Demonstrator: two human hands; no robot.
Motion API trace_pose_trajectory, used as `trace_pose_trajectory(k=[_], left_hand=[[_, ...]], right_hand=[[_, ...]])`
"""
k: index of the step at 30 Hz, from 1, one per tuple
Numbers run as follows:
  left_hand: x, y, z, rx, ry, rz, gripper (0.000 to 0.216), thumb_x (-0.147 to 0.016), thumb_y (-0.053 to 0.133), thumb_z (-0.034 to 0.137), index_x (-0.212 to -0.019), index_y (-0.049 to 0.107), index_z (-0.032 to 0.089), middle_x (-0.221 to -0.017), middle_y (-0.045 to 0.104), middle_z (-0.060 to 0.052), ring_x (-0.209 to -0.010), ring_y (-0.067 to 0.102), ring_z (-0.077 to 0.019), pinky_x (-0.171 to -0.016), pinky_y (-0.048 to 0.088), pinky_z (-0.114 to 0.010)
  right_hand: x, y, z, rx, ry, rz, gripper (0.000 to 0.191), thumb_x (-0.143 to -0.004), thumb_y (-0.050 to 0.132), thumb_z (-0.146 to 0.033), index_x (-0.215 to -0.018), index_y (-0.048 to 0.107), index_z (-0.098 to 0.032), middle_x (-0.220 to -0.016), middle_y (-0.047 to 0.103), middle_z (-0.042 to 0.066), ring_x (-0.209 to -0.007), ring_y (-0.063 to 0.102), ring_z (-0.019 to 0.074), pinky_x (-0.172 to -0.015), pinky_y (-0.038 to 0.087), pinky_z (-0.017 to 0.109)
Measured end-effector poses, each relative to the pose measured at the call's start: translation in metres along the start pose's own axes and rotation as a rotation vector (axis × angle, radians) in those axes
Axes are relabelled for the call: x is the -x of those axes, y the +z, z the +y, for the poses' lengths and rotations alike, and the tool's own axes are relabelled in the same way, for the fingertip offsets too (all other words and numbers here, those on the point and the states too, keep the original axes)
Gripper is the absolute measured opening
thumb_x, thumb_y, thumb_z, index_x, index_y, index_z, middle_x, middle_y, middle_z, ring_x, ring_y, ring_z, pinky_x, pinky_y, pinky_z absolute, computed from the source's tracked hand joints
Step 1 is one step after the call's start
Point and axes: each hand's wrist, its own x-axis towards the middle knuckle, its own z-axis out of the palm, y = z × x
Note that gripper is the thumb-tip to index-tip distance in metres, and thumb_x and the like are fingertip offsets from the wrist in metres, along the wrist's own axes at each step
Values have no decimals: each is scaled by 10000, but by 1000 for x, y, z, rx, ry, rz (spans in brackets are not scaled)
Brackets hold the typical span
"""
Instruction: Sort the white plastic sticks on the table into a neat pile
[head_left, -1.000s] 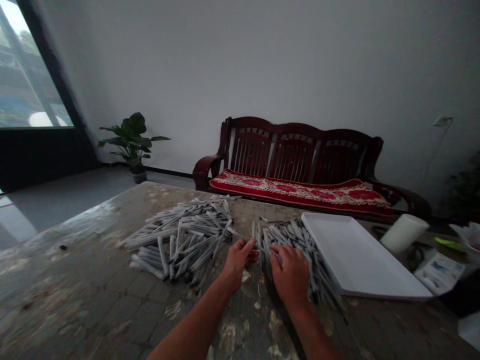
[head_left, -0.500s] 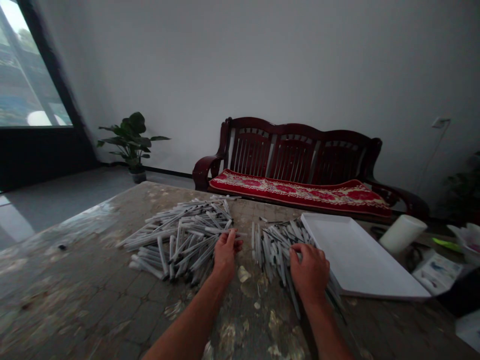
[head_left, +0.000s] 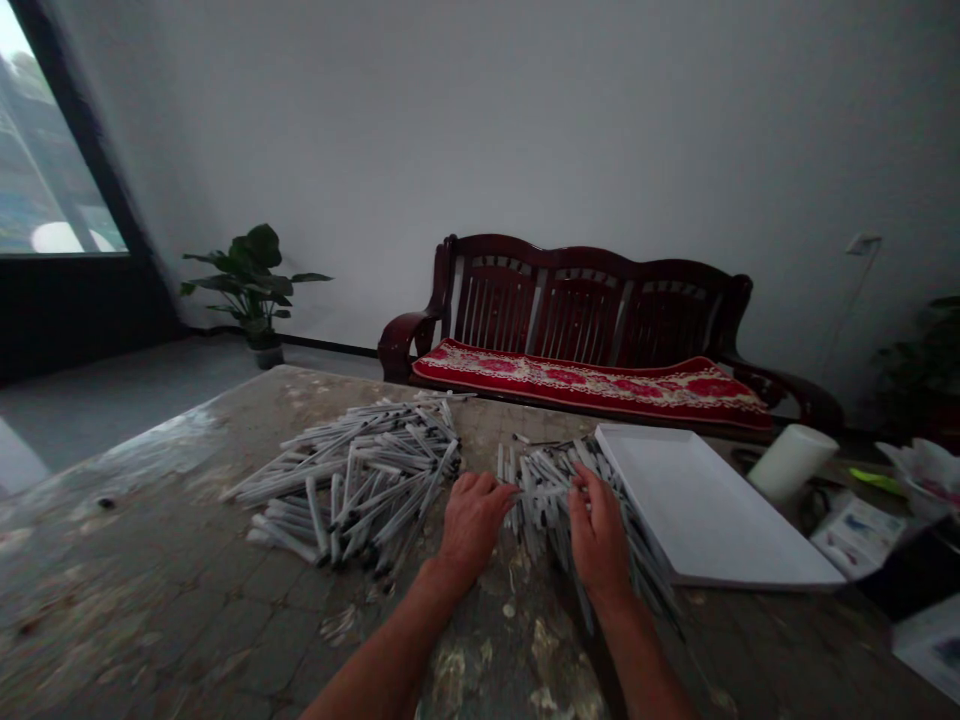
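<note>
Two heaps of grey-white pens lie on a worn, stained table [head_left: 187, 600]. The larger heap of pens [head_left: 352, 470] is spread at the left. A smaller heap of pens [head_left: 551, 480] sits in the middle, leaning against a white tray [head_left: 712, 510]. My left hand [head_left: 471, 525] rests palm down at the left edge of the smaller heap, fingers curled on its pens. My right hand [head_left: 598, 535] lies on top of the same heap, fingers bent over the pens. What either hand actually grips is hidden under the fingers.
A white roll [head_left: 791, 462] and small boxes [head_left: 855, 530] lie right of the tray. Behind the table stands a dark wooden bench [head_left: 592, 310] with a red cushion. A potted plant [head_left: 255, 285] stands by the wall, and a large window fills the left.
My left hand has moved right from the large heap to the edge of the small heap. My right hand has shifted a little left and forward on that heap. The view has turned slightly right.
</note>
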Motion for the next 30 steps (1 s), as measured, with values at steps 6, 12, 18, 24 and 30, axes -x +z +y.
trace_pose_trajectory(k=[6, 12, 18, 24, 30], left_hand=[[0, -2, -8, 127, 58, 110, 227, -836, 678, 213, -1034, 728, 311, -923, 678, -27, -976, 598, -230, -1142, 263, -515], [-3, 14, 3, 915, -519, 370, 495, -815, 665, 431, -1251, 599, 206, -1260, 612, -134, -1068, 634, -258, -931, 506, -408], [-6, 16, 26, 1570, -677, 66, 540, -667, 725, 641, -887, 684, 149, -784, 717, -68, -768, 678, -198, -734, 532, -296], [-10, 9, 21, 1601, -754, 8, 515, -588, 804, 588, -829, 648, 161, -734, 689, -28, -580, 585, -111, -564, 461, -220], [-13, 2, 7, 1516, -645, -113, 437, -614, 811, 538, -763, 645, 162, -624, 612, 17, -503, 499, -63, -469, 359, -166]], right_hand=[[2, -2, -9, 60, -42, -364, 334, -961, 393, -372, -1004, 695, -236, -983, 718, 57, -946, 639, 197, -829, 444, 305], [6, 7, -22, -334, 319, -352, 397, -912, 389, -563, -764, 580, -248, -604, 546, -13, -572, 520, 171, -537, 378, 284], [15, 16, -43, -751, 663, -554, 493, -738, 607, -712, -815, 549, -229, -507, 400, -92, -406, 298, 76, -390, 179, 213], [8, 11, -38, -1085, 998, -846, 400, -792, 682, -553, -900, 565, -186, -474, 345, -132, -359, 239, 25, -376, 98, 155], [4, 5, -29, -1245, 1021, -961, 365, -782, 745, -480, -868, 579, -167, -464, 290, -149, -361, 181, 13, -377, 83, 152]])
